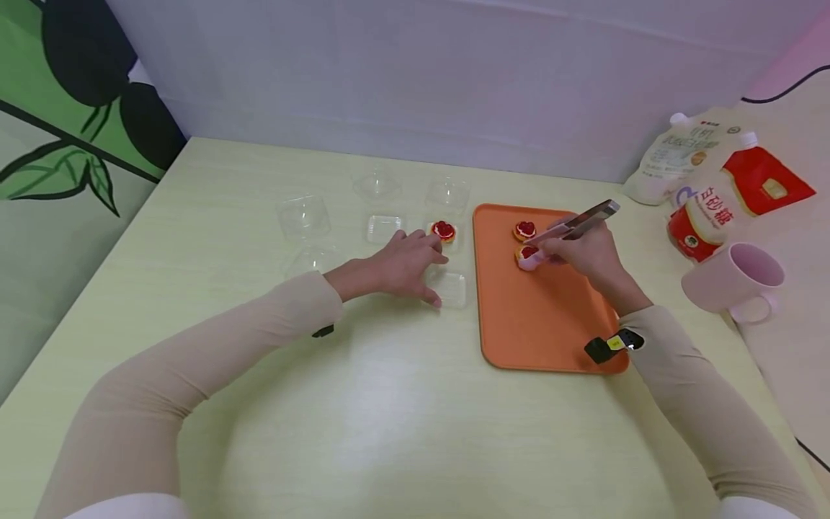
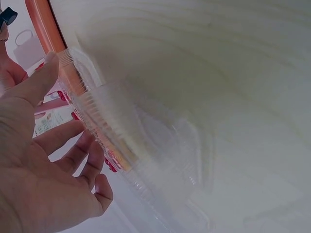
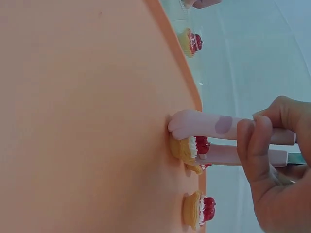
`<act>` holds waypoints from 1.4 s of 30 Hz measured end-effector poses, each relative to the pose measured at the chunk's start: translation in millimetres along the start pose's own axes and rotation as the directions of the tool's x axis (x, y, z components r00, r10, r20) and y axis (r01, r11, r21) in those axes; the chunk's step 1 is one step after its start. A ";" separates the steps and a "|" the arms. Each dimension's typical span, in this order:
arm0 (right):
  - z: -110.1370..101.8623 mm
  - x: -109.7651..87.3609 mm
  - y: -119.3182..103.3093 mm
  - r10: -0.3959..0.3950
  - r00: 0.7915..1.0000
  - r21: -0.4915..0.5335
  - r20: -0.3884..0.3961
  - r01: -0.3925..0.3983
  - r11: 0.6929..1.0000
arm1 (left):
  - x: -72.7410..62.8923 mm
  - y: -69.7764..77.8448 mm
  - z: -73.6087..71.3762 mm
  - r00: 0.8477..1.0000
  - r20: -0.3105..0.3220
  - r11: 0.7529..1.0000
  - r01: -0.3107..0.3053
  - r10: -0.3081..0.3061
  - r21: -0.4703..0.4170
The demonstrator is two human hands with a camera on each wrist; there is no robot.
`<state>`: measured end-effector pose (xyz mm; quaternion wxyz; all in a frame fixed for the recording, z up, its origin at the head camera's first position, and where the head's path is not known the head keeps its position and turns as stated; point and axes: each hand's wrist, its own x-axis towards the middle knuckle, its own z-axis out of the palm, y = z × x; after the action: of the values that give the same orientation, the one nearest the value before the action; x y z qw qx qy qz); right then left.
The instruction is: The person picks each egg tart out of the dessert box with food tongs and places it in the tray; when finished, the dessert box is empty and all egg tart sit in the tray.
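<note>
My right hand (image 1: 591, 254) holds pink tongs (image 3: 206, 124) with paw-shaped tips. The tips stand on either side of a small tart (image 3: 181, 149) with white cream and red topping, on the orange tray (image 1: 538, 324). Other tarts (image 3: 193, 210) sit near it on the tray. My left hand (image 1: 405, 265), fingers spread, is at a clear plastic box (image 1: 451, 290) left of the tray; its thumb appears to touch the box edge. Just behind, another tart (image 1: 444, 231) sits in a clear box.
Other clear boxes (image 1: 384, 229) stand farther left, and clear lids (image 1: 305, 216) lie beside and behind them. Right of the tray are a pink mug (image 1: 720, 277), a red sugar pouch (image 1: 720, 209) and a pale pouch (image 1: 668, 158). A wall closes off the table's back.
</note>
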<state>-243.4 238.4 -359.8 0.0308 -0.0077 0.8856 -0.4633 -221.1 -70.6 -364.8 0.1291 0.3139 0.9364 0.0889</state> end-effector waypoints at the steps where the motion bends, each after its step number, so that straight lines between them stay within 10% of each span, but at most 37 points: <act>1: -0.8 -0.2 -0.2 0.004 1.000 0.007 0.003 -0.004 1.000 | -0.1 0.0 -0.6 1.000 0.001 1.000 0.000 0.000 -0.001; 18: -7.2 -6.6 -40.9 -0.175 0.984 0.203 -0.005 0.173 0.964 | -2.2 0.7 -2.9 0.998 0.036 0.999 0.045 -0.046 0.019; 26: 9.5 6.7 -61.5 -0.169 0.985 0.181 0.038 0.160 0.970 | -2.3 -10.2 -20.1 0.999 -0.052 0.999 0.014 -0.016 -0.040; 42: 65.5 44.7 -79.2 -0.109 0.978 0.205 0.178 0.072 0.976 | 59.1 -55.4 -47.7 0.985 0.119 0.992 0.117 -0.121 0.037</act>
<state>-285.1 137.7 -334.2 0.0938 -0.0890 0.8271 -0.5470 -312.1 -82.3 -344.1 0.1863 0.2640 0.9452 0.0477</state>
